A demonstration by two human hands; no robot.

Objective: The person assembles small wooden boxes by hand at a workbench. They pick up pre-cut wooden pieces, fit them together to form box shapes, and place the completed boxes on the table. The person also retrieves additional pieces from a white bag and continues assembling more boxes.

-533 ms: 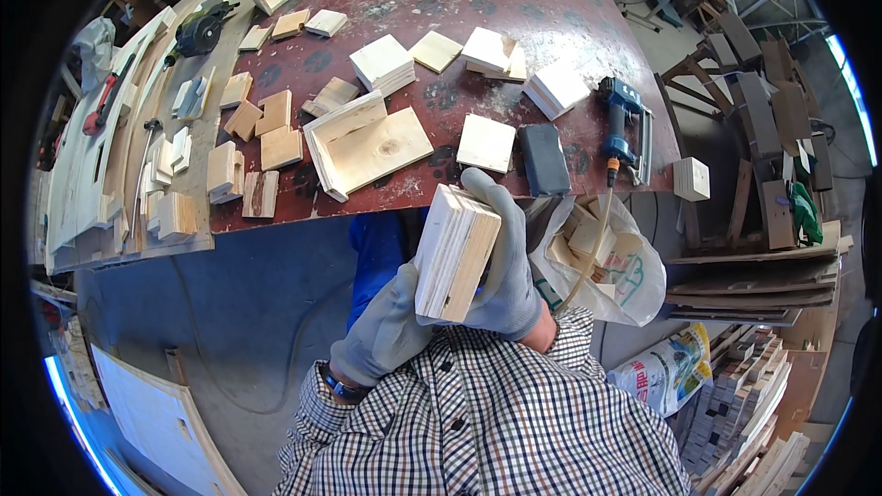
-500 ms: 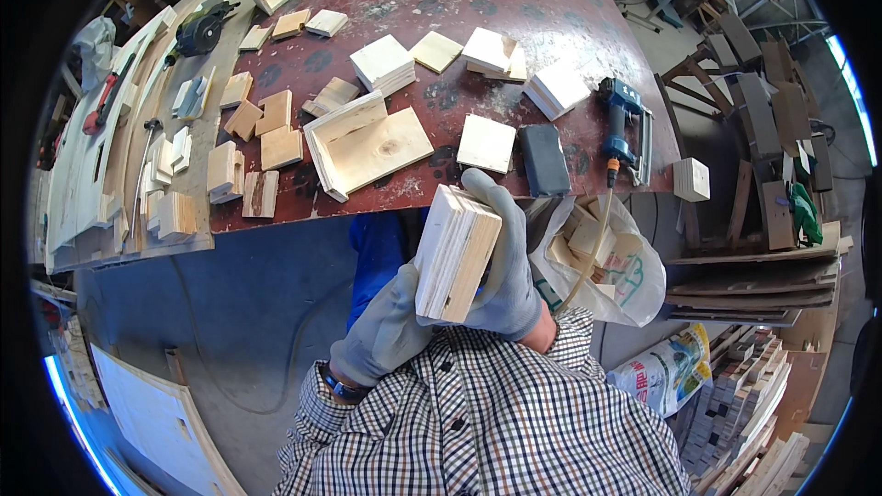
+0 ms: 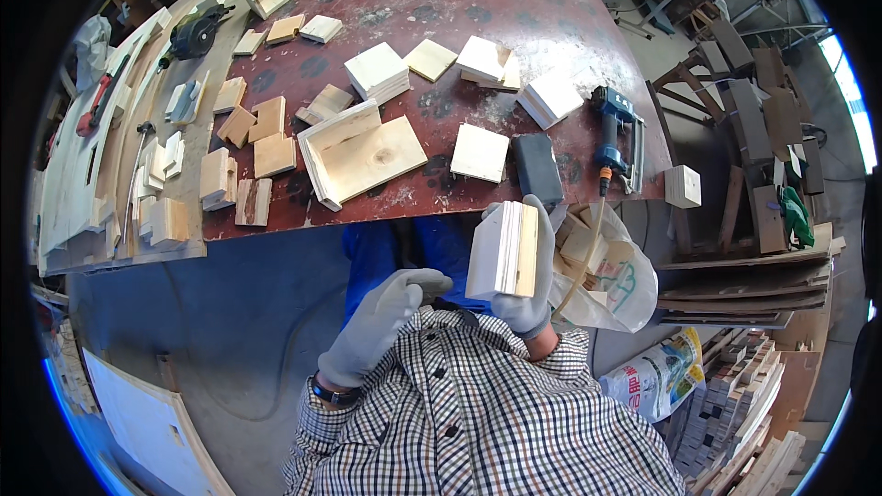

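My right hand (image 3: pixel 530 314), in a grey work glove, grips a stack of square plywood pieces (image 3: pixel 503 253) upright in front of my chest. To its left my left hand (image 3: pixel 381 321), gloved alike, is apart from the stack, fingers loosely extended and nothing in them. Just beyond, near the table's front edge, lie a pale square wooden piece (image 3: pixel 480 153) and a dark grey block (image 3: pixel 537 168). A blue pneumatic nail gun (image 3: pixel 614 138) with a hose rests to the right of them.
The dark red table (image 3: pixel 404 207) bears several loose wooden blocks and an open corner-shaped wooden assembly (image 3: pixel 367 161). Wooden boards, a black power tool (image 3: pixel 195 34) and a red-handled tool (image 3: pixel 95 115) lie at left. A white sack (image 3: pixel 634 289) of wooden offcuts stands below the front edge.
My left hand has let go of the plywood stack and moved away to the left. My right hand has shifted the stack rightward and turned it more upright.
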